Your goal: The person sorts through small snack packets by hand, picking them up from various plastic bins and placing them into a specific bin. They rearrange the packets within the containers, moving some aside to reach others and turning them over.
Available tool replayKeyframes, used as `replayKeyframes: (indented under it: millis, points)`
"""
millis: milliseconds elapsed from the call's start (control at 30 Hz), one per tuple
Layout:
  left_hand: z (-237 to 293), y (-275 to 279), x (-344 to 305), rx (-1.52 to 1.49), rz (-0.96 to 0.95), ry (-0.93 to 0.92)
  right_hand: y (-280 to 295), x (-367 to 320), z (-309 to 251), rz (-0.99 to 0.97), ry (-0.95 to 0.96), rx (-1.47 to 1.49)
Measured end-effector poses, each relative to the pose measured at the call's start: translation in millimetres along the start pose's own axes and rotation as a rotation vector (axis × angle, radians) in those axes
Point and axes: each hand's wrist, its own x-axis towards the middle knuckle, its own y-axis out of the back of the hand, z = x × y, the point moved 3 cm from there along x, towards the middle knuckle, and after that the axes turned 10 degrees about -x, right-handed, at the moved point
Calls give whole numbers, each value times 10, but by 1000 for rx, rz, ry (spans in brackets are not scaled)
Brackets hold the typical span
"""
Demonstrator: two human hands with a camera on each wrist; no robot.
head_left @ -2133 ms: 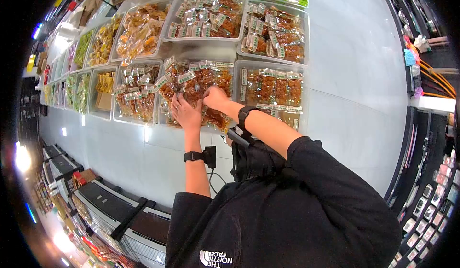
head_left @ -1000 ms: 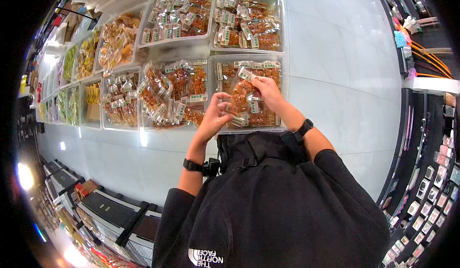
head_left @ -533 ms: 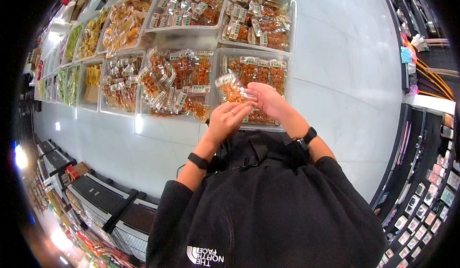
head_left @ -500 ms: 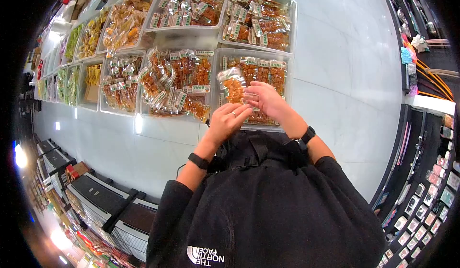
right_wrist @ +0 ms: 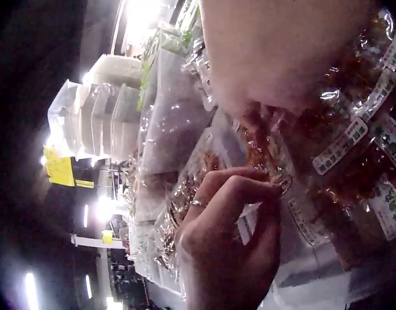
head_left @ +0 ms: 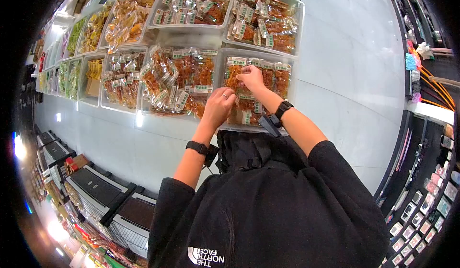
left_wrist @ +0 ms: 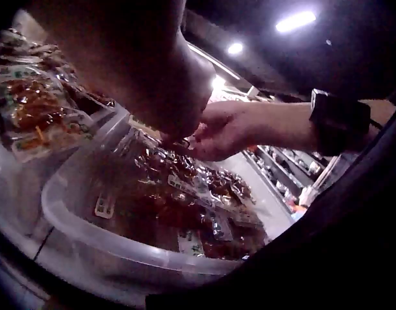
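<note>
In the head view a clear packet of reddish-brown food (head_left: 232,80) lies over the near right tub (head_left: 219,71), among similar labelled packets. My right hand (head_left: 254,80) pinches the packet along its side. My left hand (head_left: 219,107) stands over the tub's left rim, and the right wrist view shows its thumb and fingertips (right_wrist: 272,187) pinching the packet's end (right_wrist: 259,154). The left wrist view has my left hand (left_wrist: 143,71) close and dark, with my right hand (left_wrist: 220,132) beside it; the packet is mostly hidden there.
Another tub (head_left: 143,106) of packets adjoins on the left, its contents heaped near the rim. More tubs stand behind and farther left. Pale floor (head_left: 340,100) lies to the right, and dark display racks (head_left: 421,181) line the far right.
Both hands have moved from the left tub to the right one. Since half a second ago, my right hand has moved up and left, and the packet has dropped lower over the others.
</note>
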Motion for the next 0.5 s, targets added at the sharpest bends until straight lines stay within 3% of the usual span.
replayKeyframes:
  millis: [200, 267, 500]
  points:
    - [-133, -145, 66, 81, -83, -65, -3, 150, 30, 45, 64, -150]
    - [-130, -181, 62, 91, -122, -74, 56, 41, -171, 109, 305, -499]
    - [-212, -347, 46, 158, -258, -65, 158, -120, -477, 121, 359, -845]
